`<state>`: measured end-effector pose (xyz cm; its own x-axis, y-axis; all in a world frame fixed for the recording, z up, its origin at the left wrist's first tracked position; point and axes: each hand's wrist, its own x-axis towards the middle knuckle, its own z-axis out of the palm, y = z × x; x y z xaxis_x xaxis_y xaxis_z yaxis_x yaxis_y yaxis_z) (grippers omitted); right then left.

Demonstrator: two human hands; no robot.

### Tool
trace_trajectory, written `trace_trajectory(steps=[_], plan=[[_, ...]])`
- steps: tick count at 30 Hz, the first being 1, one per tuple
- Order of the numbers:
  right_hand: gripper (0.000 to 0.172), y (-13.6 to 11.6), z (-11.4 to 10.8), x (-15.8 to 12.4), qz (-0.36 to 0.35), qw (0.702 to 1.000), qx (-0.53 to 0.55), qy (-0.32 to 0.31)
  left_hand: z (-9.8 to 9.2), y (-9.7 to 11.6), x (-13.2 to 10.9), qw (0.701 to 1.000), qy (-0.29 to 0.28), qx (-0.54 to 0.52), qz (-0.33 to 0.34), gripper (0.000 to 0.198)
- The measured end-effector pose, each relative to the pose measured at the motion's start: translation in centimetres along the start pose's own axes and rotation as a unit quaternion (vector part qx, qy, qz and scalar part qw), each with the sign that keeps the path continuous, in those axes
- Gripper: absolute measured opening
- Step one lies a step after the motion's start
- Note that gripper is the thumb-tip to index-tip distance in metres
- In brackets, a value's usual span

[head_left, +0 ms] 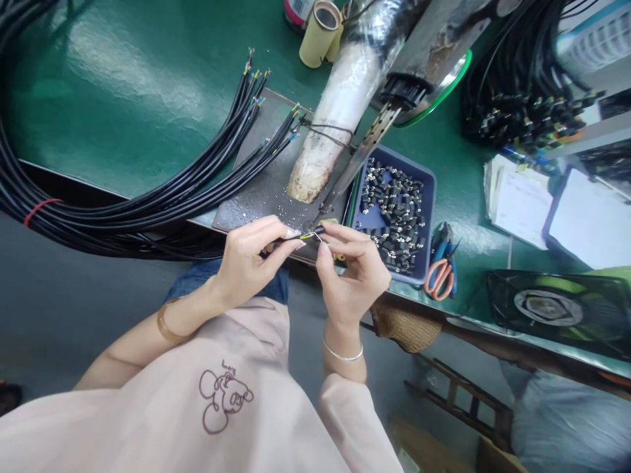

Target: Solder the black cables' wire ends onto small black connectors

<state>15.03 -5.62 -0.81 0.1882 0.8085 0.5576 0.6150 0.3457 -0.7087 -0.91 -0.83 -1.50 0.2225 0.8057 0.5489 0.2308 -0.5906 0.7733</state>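
My left hand (256, 255) pinches the end of a black cable, whose thin yellow and green wires (306, 235) stick out past the fingertips. Opposite it, my right hand (352, 268) is closed in a pinch around a small black connector (319, 230). The wires meet or nearly meet the connector between the two hands; whether they are joined cannot be made out. A thin pale strand also shows by the right fingertips. Just above the hands, a mounted soldering iron (340, 187) points its tip down toward the connector.
A white, foil-wrapped duct (328, 121) hangs beside the iron. The bin (432, 223) of black connectors stands right, with orange- and blue-handled pliers (440, 279) beyond. Bundled black cables (167, 207) cross the left. A cardboard tube (315, 43) and a dark fan (557, 309) are farther off.
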Motion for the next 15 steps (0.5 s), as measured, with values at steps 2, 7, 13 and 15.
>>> trace_trajectory(steps=[2,7,13,15], plan=[[0.011,0.2,0.0,0.0,0.003,1.000,0.004,-0.006,0.0,-0.1,0.0,1.000,0.001,0.003,-0.006,0.021],[0.011,0.0,0.1,0.4,-0.009,1.000,0.007,-0.005,-0.1,0.0,0.0,1.000,0.002,0.000,-0.008,0.020],[0.015,-0.4,0.2,1.1,-0.052,0.998,-0.026,0.007,-0.1,0.1,0.2,1.000,0.007,-0.002,0.008,0.018],[0.016,-0.4,0.2,1.3,-0.071,0.996,-0.046,0.011,-0.1,0.1,0.2,1.000,0.011,-0.005,0.008,0.018]])
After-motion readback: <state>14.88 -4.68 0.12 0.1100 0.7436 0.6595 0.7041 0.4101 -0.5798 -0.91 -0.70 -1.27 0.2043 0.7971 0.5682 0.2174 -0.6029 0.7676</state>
